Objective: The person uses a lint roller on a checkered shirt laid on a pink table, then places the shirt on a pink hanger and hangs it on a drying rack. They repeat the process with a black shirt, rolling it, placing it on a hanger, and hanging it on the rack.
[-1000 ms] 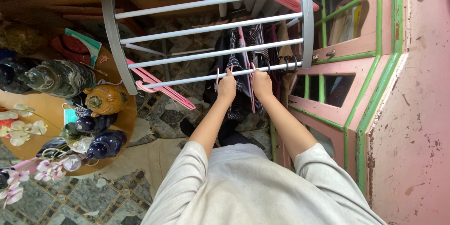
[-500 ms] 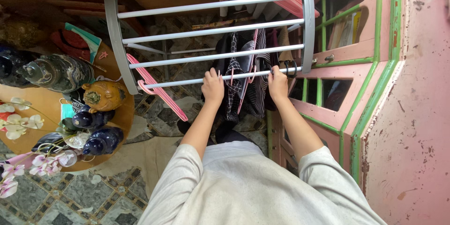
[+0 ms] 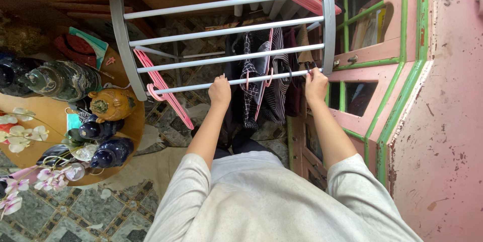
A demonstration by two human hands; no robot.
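On the nearest rail [image 3: 191, 86] of the grey drying rack [image 3: 121, 45] both of my hands are at work, spread apart with the hanging clothes [image 3: 266, 96] between them. My left hand [image 3: 220, 90] is curled over the rail just left of the dark checked garment, fingers wrapped down so I cannot see whether it also pinches a hanger hook. My right hand [image 3: 315, 82] sits at the far right end of the same rail, close to the rack's curved side piece, fingers closed around the bar or around the black hanger hooks [image 3: 308, 65] there; I cannot tell which.

I judge the step in hand to be spacing the hangers along this rail, since the pink hangers [image 3: 266, 78] and striped and checked pieces hang bunched in the middle between my hands. Any further move calls for a light grip on single hooks, sliding them sideways without dragging neighbours along.

Further left, a bundle of empty pink hangers [image 3: 163, 91] hangs off the same rail above the round table [image 3: 50, 116] with jars and flowers.
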